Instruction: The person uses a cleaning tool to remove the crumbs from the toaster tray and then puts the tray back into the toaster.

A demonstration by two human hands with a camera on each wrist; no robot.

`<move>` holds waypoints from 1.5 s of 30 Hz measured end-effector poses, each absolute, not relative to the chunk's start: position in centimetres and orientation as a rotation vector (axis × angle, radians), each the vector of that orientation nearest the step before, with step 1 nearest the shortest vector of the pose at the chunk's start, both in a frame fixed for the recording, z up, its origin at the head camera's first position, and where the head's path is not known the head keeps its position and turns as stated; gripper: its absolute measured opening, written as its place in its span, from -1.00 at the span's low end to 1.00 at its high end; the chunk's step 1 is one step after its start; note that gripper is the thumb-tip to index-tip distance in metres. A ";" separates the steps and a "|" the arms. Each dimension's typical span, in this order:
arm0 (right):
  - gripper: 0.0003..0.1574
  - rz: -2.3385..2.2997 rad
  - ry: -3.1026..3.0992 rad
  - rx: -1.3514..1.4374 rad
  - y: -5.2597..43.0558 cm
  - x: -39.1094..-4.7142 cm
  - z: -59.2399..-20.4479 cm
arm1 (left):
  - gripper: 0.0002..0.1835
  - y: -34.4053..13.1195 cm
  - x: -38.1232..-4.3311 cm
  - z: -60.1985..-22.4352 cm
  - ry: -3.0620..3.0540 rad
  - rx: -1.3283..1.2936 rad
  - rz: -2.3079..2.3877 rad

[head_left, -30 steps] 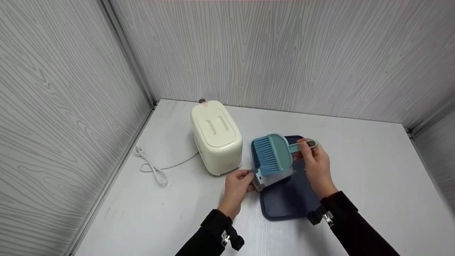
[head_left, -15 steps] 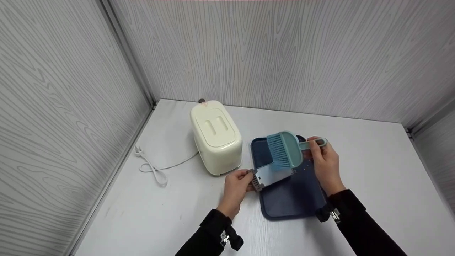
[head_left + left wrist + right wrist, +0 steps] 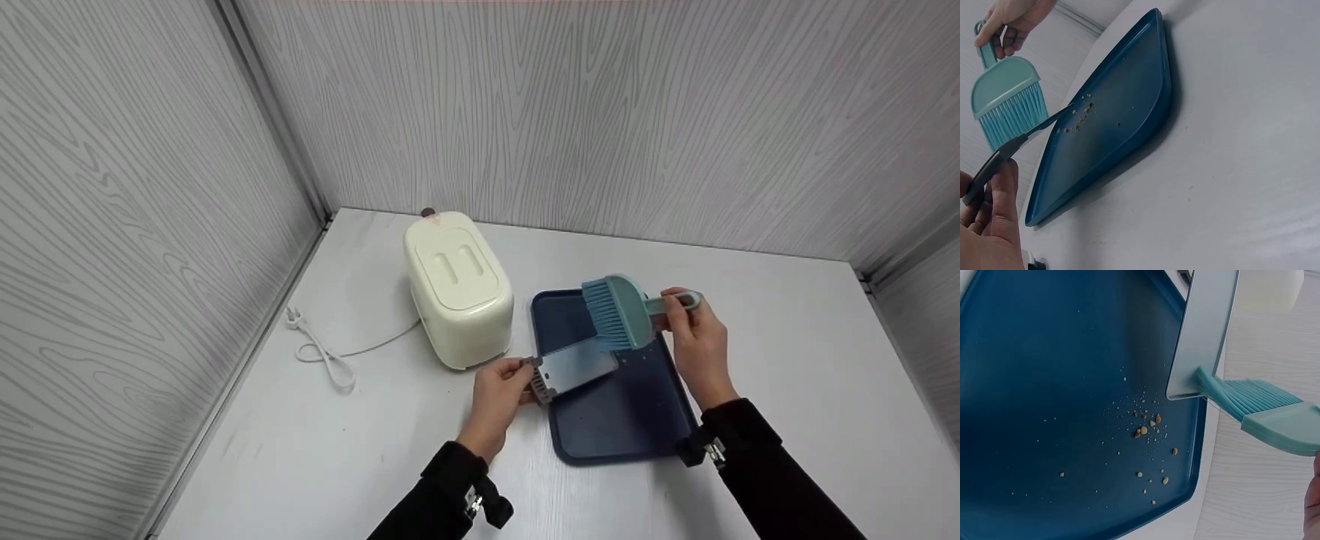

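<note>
My left hand (image 3: 496, 399) pinches the grey slotted end of a flat metal crumb tray (image 3: 576, 367), tilted above a dark blue serving tray (image 3: 611, 431). My right hand (image 3: 703, 349) grips the handle of a teal hand brush (image 3: 632, 311). In the right wrist view, the brush's bristles (image 3: 1252, 396) touch the far end of the metal crumb tray (image 3: 1202, 337). Below that end, crumbs (image 3: 1145, 427) lie scattered on the blue tray.
A cream toaster (image 3: 459, 300) with a closed lid stands left of the blue tray. Its white cord and plug (image 3: 322, 352) lie looped on the white table (image 3: 300, 450). Wood-grain panels (image 3: 525, 112) enclose the back and sides.
My right hand and the brush have moved right, the bristles sliding along the crumb tray toward its far end. My left hand stays nearly still, holding the crumb tray.
</note>
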State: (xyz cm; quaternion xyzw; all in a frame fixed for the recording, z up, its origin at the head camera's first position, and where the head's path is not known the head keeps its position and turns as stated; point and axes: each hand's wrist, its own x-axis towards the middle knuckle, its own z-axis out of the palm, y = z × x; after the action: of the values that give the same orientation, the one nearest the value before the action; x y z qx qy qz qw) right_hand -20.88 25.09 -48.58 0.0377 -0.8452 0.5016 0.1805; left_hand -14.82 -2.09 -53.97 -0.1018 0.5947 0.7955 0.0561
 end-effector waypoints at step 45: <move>-0.55 2.043 -2.168 0.173 20.1 -19.0 -47.2 | -0.73 -2.2 -14.6 -53.8 1.787 -0.344 2.409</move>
State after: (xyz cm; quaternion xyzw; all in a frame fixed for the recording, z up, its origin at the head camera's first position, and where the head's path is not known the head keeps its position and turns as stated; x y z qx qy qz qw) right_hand -18.98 20.14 -47.23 0.0579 -0.7243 0.6825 0.0788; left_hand -14.57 -2.22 -53.84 -0.1137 0.5908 0.7964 0.0612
